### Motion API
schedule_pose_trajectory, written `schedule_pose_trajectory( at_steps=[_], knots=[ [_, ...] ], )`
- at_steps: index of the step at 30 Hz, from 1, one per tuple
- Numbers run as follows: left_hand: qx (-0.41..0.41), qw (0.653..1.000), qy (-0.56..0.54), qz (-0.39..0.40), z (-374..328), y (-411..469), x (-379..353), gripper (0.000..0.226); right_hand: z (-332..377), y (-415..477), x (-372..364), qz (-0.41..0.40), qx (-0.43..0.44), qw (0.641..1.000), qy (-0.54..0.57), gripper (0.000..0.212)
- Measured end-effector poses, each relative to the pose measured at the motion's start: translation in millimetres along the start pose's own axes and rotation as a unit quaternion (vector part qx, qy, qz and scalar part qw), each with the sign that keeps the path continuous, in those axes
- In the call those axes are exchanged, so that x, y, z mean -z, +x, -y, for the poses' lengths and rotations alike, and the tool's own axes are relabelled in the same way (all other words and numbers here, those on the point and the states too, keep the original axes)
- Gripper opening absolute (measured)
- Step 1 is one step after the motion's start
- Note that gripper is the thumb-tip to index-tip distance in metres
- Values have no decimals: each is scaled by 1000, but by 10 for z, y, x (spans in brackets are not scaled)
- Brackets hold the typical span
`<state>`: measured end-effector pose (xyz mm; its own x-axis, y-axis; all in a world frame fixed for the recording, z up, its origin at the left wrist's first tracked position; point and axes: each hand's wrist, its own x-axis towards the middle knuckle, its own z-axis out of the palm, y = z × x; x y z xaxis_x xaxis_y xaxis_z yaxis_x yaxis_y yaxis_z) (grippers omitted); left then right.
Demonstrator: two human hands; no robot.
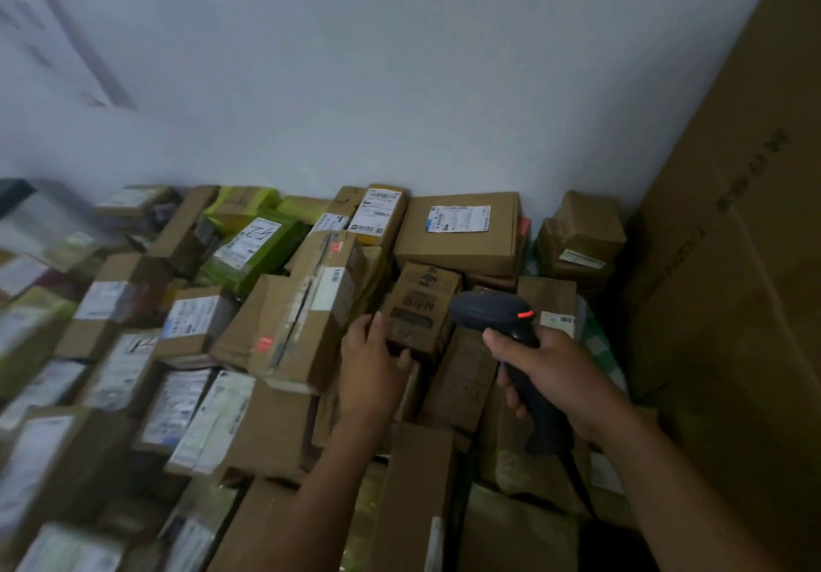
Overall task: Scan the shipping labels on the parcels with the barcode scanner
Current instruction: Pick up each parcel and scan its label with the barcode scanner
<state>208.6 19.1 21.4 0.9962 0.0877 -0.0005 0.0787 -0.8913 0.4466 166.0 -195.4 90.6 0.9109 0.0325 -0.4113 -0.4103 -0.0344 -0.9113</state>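
Note:
A heap of cardboard parcels fills the lower half of the view, many with white shipping labels. My right hand (551,376) grips the handle of a dark barcode scanner (497,318), whose head points left and shows an orange light. My left hand (371,362) holds the near end of a small printed brown box (422,305) just left of the scanner head, thumb on one side and fingers on the other. A larger taped parcel (306,318) lies tilted to the left of that hand.
A very large cardboard carton (746,260) stands along the right side. A white wall (355,83) rises behind the heap. Green-wrapped parcels (253,251) and a flat labelled box (457,229) lie at the back. The left side is blurred.

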Motion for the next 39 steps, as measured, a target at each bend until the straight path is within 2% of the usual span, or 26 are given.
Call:
schedule_pose_trajectory(
  at_steps=[2, 5, 8, 10, 15, 17, 20, 22, 26, 28, 31, 35, 39],
  knots=[
    [45, 999, 10, -5, 155, -255, 68, 65, -6, -72, -84, 4, -1, 1000, -7, 38],
    [104, 991, 75, 34, 354, -569, 7, 76, -48, -186, -196, 14, -5, 1000, -11, 35],
    [114, 977, 173, 46, 444, -701, -56, 87, -95, -276, -285, 21, -13, 999, -26, 32],
    [123, 975, 176, 56, 446, -718, -69, 91, -122, -321, -327, 23, -14, 999, -41, 31],
    [202, 975, 35, 86, 385, -721, -4, 94, -175, -403, -388, 26, -17, 998, -61, 34],
    [208, 974, -28, 79, 400, -744, 53, 98, -179, -431, -384, 25, -16, 997, -69, 36],
    [191, 963, -185, 37, 435, -780, 146, 100, -153, -474, -341, 22, -6, 997, -78, 39],
    [177, 943, -281, 17, 467, -796, 205, 97, -117, -499, -295, 20, 1, 996, -82, 39],
    [218, 867, -447, 32, 512, -808, 308, 92, -46, -536, -197, 19, 18, 997, -79, 47],
    [213, 855, -471, 41, 523, -816, 316, 82, -17, -557, -161, 20, 23, 996, -84, 55],
    [203, 863, -461, 25, 516, -849, 315, 75, 38, -598, -140, 46, 27, 994, -96, 57],
    [193, 892, -408, -19, 525, -879, 277, 91, 104, -638, -155, 70, 28, 994, -80, 46],
    [183, 898, -398, -31, 532, -883, 240, 97, 171, -669, -180, 84, 21, 993, -76, 43]
  ],
)
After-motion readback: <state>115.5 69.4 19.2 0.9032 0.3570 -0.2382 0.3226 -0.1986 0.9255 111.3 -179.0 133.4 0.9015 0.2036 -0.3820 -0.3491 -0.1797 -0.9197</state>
